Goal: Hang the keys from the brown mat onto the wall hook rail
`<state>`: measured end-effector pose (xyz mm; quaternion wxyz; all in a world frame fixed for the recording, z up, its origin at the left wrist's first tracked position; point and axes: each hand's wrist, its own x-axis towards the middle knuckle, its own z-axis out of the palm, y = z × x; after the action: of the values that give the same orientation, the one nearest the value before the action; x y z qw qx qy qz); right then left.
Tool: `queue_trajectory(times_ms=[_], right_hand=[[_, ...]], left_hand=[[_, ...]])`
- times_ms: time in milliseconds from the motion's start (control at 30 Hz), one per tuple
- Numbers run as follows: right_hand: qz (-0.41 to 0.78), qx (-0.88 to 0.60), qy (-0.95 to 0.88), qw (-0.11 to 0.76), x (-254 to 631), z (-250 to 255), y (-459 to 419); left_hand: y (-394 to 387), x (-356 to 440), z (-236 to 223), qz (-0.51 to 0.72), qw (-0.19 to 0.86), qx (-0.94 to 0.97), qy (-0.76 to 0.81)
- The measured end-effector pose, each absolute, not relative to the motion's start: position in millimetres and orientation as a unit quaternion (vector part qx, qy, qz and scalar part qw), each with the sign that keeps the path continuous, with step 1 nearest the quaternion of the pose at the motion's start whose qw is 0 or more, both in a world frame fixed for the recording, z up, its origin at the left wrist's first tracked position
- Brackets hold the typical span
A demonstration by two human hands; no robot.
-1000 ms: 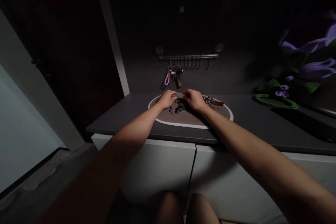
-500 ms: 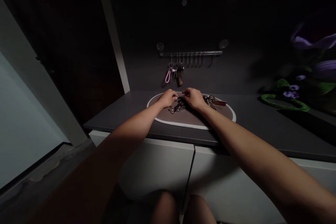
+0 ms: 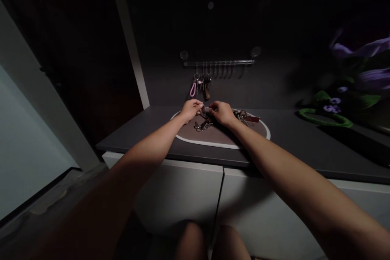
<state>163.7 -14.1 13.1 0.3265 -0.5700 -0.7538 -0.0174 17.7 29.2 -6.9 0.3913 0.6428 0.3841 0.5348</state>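
Dark countertop [image 3: 137, 140] above white cabinet doors [image 3: 179, 195], dimly lit. Left hand [image 3: 191, 110] and right hand [image 3: 219, 113]: held close together, just apart, over the far edge of an oval brown mat with white rim [image 3: 219, 140]. Fingertips of both hands pinched toward one another; a thin metal piece shows at the left fingertips [image 3: 201, 109], too small to identify, and any grip is unclear. Bunch of metal key rings [image 3: 203, 124]: on the mat, just below and between the hands. Second key bunch with reddish tag [image 3: 243, 117]: on the mat, right of the right hand. Wall rail with hooks [image 3: 218, 63]: behind, holding keys [image 3: 206, 85] and a pink loop strap [image 3: 193, 90]. Green loop [image 3: 324, 118]: far right on the counter, beneath purple flowers [image 3: 333, 103].
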Motion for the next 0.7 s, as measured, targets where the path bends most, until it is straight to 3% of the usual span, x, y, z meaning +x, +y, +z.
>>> queue_trajectory(times_ms=[267,700], right_hand=[[0.001,-0.531,-0.749,0.396,162.9,14.3,-14.5],[0.107,-0.496,-0.718,0.476,163.1,13.3,-10.1]], left_hand=[[24.0,16.0,-0.2,0.566,0.503,0.575,0.309],[18.7,16.4,2.7,0.555,0.533,0.567,0.294]])
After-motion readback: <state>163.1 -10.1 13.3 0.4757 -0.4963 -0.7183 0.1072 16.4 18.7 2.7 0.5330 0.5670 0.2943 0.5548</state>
